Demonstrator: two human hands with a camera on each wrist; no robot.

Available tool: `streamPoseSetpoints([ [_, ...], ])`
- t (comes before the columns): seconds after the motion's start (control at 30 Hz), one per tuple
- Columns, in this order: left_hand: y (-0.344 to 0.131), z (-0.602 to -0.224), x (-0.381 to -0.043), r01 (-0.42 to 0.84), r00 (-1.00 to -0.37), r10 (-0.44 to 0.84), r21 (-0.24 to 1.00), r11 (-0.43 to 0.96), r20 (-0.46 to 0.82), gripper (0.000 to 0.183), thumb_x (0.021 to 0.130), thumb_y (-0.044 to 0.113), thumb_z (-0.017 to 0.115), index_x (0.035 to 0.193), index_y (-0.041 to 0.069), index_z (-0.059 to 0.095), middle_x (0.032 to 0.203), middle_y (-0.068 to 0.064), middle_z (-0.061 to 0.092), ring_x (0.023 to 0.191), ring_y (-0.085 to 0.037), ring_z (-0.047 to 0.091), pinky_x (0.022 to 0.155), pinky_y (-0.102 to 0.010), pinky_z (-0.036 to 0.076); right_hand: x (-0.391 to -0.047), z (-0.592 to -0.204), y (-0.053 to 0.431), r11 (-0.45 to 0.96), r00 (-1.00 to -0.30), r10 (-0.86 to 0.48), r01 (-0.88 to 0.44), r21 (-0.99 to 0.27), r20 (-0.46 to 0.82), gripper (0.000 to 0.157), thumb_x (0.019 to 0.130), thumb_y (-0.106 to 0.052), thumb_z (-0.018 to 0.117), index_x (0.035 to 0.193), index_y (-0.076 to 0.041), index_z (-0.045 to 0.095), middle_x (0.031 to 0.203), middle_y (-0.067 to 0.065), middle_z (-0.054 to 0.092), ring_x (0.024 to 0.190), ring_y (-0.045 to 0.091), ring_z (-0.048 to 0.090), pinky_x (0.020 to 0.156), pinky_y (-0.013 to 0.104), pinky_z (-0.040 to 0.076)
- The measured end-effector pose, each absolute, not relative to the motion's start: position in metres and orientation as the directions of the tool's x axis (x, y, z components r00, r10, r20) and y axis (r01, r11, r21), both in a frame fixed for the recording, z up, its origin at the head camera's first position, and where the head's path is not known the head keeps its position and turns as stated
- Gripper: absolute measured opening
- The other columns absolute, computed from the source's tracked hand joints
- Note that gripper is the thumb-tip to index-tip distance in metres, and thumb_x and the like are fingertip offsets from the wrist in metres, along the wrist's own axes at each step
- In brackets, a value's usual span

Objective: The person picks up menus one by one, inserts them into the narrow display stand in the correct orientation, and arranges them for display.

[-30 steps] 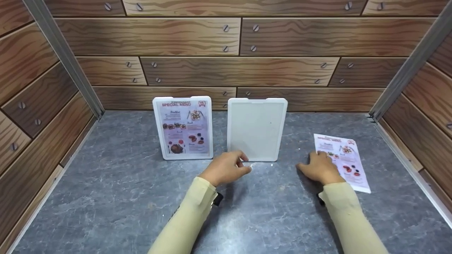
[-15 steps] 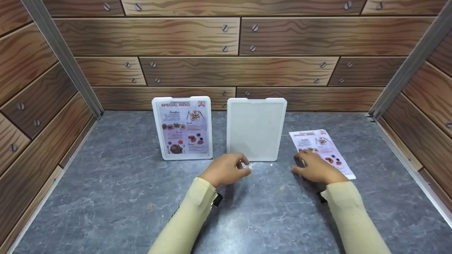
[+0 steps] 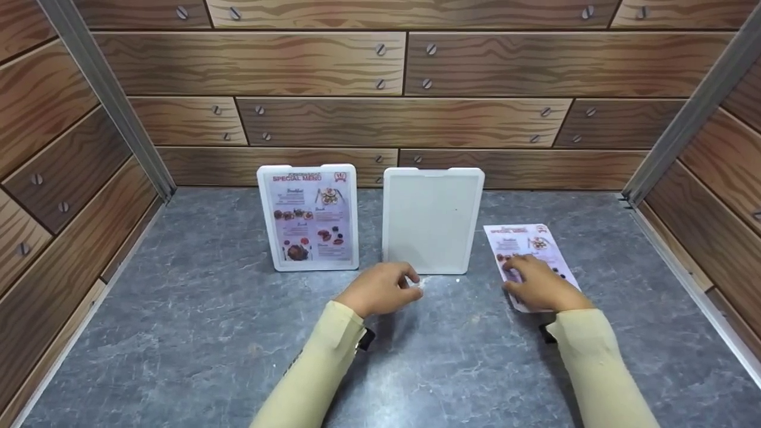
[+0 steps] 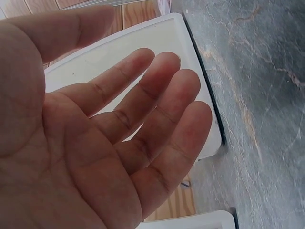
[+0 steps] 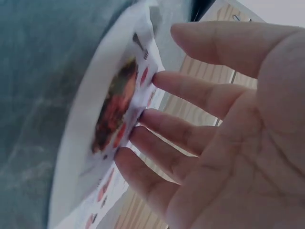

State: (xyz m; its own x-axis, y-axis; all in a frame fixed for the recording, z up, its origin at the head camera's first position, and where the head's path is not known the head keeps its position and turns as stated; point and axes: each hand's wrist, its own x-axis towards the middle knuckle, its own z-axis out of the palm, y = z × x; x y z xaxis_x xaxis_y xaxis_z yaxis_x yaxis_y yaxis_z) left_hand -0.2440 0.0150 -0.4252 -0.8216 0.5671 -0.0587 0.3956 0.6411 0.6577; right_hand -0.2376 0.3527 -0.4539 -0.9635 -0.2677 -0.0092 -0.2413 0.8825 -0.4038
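A printed menu sheet lies on the right side of the table. Straight fingers of my right hand press on it, the fingertips touching its printed face in the right wrist view. There the near edge of the sheet bows up, and the thumb stays apart from it. My left hand holds nothing, its fingers relaxed just in front of a blank white display frame that stands upright. In the left wrist view this frame shows behind the spread fingers; whether the hand touches it I cannot tell.
A second white frame with a matching menu in it stands to the left of the blank one. Wood-print walls enclose the grey marbled table at the back and both sides.
The right hand has slid the menu sheet leftward across the table, closer to the blank frame, and then slightly back toward the person. The left hand has barely moved.
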Motion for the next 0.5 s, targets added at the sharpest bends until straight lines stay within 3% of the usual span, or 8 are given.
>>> streamPoseSetpoints([
  [0.2, 0.014, -0.425, -0.244, 0.388, -0.821, 0.566, 0.655, 0.648, -0.074, 0.031, 0.098, 0.032, 0.068, 0.121, 0.011, 0.071, 0.099, 0.0, 0.071, 0.084, -0.013, 0.064, 0.08, -0.036, 0.054, -0.239, -0.449, 0.356, 0.869, -0.966, -0.259, -0.228, -0.439, -0.012, 0.026, 0.096, -0.011, 0.065, 0.117, 0.005, 0.069, 0.115, 0.027, 0.063, 0.106, 0.043, 0.06, 0.096, 0.061, 0.046],
  [0.4, 0.015, -0.425, -0.243, 0.397, -0.807, 0.586, 0.673, 0.625, -0.069, 0.032, 0.098, 0.032, 0.069, 0.121, 0.01, 0.071, 0.098, 0.0, 0.071, 0.085, -0.013, 0.064, 0.081, -0.034, 0.053, -0.239, -0.452, 0.37, 0.874, -0.978, -0.196, -0.206, -0.439, 0.069, 0.023, 0.09, 0.006, 0.061, 0.112, 0.008, 0.068, 0.116, 0.034, 0.061, 0.112, 0.051, 0.058, 0.099, 0.065, 0.044],
  [0.5, 0.015, -0.425, -0.244, 0.402, -0.8, 0.596, 0.675, 0.618, -0.071, 0.033, 0.098, 0.032, 0.069, 0.121, 0.009, 0.07, 0.1, -0.001, 0.072, 0.086, -0.013, 0.064, 0.082, -0.034, 0.053, -0.239, -0.454, 0.375, 0.893, -0.986, -0.148, -0.169, -0.416, 0.083, 0.027, 0.091, 0.004, 0.061, 0.116, 0.011, 0.064, 0.118, 0.036, 0.058, 0.113, 0.055, 0.056, 0.099, 0.067, 0.043],
])
